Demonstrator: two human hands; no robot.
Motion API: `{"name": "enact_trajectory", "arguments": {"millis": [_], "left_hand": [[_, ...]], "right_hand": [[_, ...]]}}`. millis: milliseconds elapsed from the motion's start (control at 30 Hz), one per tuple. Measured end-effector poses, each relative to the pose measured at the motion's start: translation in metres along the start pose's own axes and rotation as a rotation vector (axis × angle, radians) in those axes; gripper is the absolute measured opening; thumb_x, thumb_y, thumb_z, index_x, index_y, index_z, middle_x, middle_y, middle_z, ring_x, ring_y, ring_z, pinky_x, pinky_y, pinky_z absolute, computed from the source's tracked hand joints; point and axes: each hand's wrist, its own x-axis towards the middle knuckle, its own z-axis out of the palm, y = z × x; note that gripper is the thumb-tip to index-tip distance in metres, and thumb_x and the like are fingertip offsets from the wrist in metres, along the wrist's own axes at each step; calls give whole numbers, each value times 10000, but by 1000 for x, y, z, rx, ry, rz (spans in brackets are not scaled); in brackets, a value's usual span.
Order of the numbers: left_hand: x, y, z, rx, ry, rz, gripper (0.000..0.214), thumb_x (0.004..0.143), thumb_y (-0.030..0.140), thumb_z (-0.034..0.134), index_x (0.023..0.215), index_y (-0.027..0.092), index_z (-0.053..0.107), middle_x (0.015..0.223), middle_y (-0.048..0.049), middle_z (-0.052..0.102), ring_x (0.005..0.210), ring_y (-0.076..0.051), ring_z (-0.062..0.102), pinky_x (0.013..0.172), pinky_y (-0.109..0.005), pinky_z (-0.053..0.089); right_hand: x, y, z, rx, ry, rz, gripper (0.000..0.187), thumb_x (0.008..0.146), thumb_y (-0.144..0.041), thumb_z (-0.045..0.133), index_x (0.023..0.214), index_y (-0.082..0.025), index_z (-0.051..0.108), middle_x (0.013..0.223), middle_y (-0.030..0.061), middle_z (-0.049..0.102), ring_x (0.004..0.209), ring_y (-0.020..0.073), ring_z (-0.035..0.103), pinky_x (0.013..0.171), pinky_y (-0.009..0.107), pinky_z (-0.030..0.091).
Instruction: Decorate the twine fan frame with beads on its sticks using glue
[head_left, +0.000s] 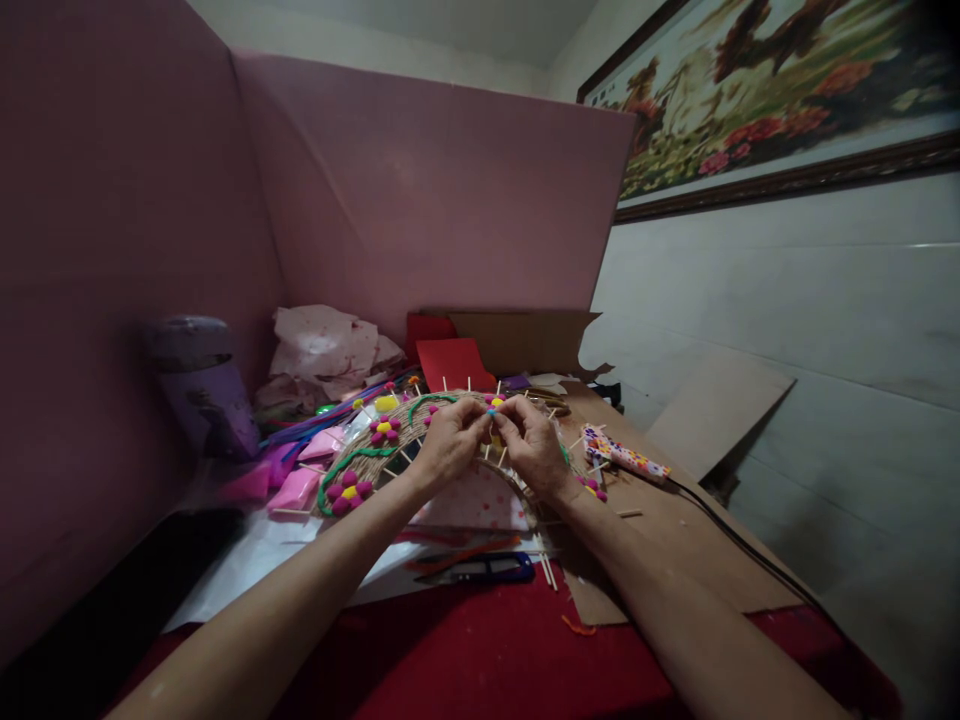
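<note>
My left hand (454, 438) and my right hand (534, 440) meet fingertip to fingertip above a twine-wrapped arch (360, 466). Between the pinched fingertips shows a small blue piece (491, 411), soft-looking like modelling clay; both hands appear to grip it. Magenta flowers with yellow centres, such as one flower (384, 431) and a larger flower (349, 493), sit on the arch beside green curling strips (352, 458). Thin wooden sticks jut out around its edge. Part of the arch is hidden behind my hands.
A flower-patterned glue gun (626, 456) with a black cord lies at right on cardboard (697, 540). Blue-handled thread snips (491, 570) lie in front. Pink packets (296, 488) and a purple tumbler (201, 385) stand left. Behind are crumpled paper (322, 340) and a red card (452, 364).
</note>
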Motion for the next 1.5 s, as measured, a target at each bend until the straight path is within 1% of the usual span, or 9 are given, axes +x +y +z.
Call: {"name": "enact_trajectory", "arguments": {"millis": [133, 267, 367, 600, 833, 967, 1133, 1333, 1500], "left_hand": [[2, 0, -1, 35, -16, -33, 171, 772, 283, 504, 700, 137, 554, 512, 26, 527, 417, -73, 447, 425, -187, 343], [2, 6, -3, 139, -52, 20, 217, 783, 265, 487, 613, 141, 544, 502, 13, 529, 438, -78, 446, 447, -189, 335], [1, 8, -4, 212, -50, 52, 171, 787, 227, 475, 664, 142, 559, 511, 18, 528, 452, -81, 443, 464, -192, 326], [1, 3, -6, 395, -55, 93, 209, 788, 179, 438, 588, 158, 493, 548, 9, 529, 520, -101, 444, 504, -208, 300], [1, -3, -7, 602, -29, 84, 177, 775, 167, 426, 625, 169, 520, 562, -5, 531, 531, -120, 435, 527, -223, 275], [0, -4, -9, 674, -33, 94, 158, 779, 179, 435, 683, 179, 561, 591, -11, 544, 551, -129, 443, 537, -227, 262], [-1, -3, -11, 661, -66, 125, 161, 795, 200, 433, 734, 187, 581, 601, -4, 545, 559, -126, 449, 536, -221, 264], [-1, 6, -16, 494, -143, 182, 194, 783, 168, 410, 627, 159, 526, 538, 27, 482, 515, -92, 381, 519, -206, 271], [1, 6, -20, 451, -201, 176, 173, 743, 153, 426, 611, 150, 537, 538, 28, 498, 516, -79, 393, 513, -191, 287]], "right_hand": [[0, 0, -1, -29, -12, -14, 127, 843, -243, 438, 752, -198, 515, 680, -6, 539, 650, 140, 501, 599, 246, 380], [0, -3, -1, -136, 50, -48, 117, 812, -215, 471, 714, -203, 534, 676, 2, 570, 658, 152, 516, 618, 259, 379], [0, -3, -1, -186, 65, -68, 108, 819, -213, 476, 770, -204, 572, 720, 18, 611, 694, 165, 547, 638, 267, 385], [2, 0, -3, -260, -22, -149, 144, 834, -182, 449, 780, -189, 582, 761, 49, 621, 721, 180, 559, 640, 273, 391], [3, 4, -6, -342, -158, -267, 139, 842, -160, 407, 798, -189, 536, 770, 59, 575, 730, 185, 522, 669, 291, 378], [3, 6, -8, -395, -224, -265, 140, 846, -164, 391, 775, -193, 507, 739, 48, 555, 698, 179, 500, 634, 282, 352], [6, 4, -11, -306, -242, -203, 116, 823, -174, 406, 729, -202, 468, 668, 6, 515, 630, 149, 462, 589, 258, 327], [7, 1, -11, -154, -232, -150, 163, 791, -173, 420, 634, -209, 399, 603, -30, 433, 574, 120, 406, 552, 236, 313], [6, 2, -10, -110, -248, -107, 151, 773, -171, 433, 627, -207, 413, 576, -44, 409, 539, 110, 386, 522, 229, 304]]}}
